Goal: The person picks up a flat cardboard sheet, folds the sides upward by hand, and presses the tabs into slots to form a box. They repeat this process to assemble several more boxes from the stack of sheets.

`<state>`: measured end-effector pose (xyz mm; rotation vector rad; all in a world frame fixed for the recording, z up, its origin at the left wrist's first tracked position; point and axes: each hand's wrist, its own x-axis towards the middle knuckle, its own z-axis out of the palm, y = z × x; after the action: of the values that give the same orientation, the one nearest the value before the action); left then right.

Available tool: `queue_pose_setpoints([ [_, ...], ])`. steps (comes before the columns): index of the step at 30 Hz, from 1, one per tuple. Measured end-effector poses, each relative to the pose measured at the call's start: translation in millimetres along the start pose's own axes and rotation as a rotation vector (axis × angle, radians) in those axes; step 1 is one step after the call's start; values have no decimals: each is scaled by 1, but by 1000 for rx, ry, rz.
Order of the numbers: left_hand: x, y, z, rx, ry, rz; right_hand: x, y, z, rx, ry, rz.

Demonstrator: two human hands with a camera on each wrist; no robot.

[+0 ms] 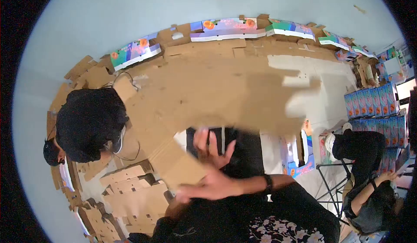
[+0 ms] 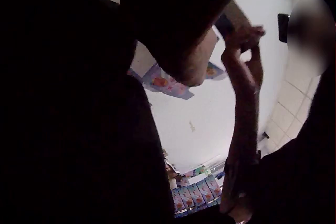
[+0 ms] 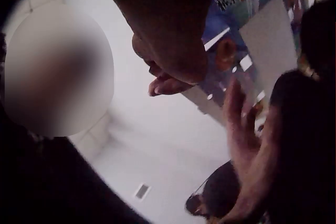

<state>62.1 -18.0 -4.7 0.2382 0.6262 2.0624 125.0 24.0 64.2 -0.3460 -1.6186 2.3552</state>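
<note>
My right hand, a dark band at its wrist, has its fingers apart beside a folded brown cardboard piece. Only a shadowed part of my left hand shows low in the head view. Over in the right wrist view the left hand has extended fingers near a printed box piece; the right hand is close to the camera. The left wrist view shows the right hand near a piece of board, contact unclear. A large cardboard sheet spreads ahead, blurred.
A person in black bends at the left; another person sits at the right beside a folding frame. Printed boxes stand stacked at the far right. Cut cardboard pieces lie low left. Printed cartons line the wall.
</note>
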Motion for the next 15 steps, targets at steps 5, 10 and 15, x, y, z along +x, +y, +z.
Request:
queue_pose_setpoints([
  [5, 56, -3, 42, 1300, -148, 885, -6, 27, 53, 126, -127, 46],
  [10, 36, 28, 21, 1314, -539, 720, -83, 35, -38, -396, 314, -330],
  [15, -31, 60, -47, 1170, -719, 363, -165, 41, -91, -355, 1397, -314],
])
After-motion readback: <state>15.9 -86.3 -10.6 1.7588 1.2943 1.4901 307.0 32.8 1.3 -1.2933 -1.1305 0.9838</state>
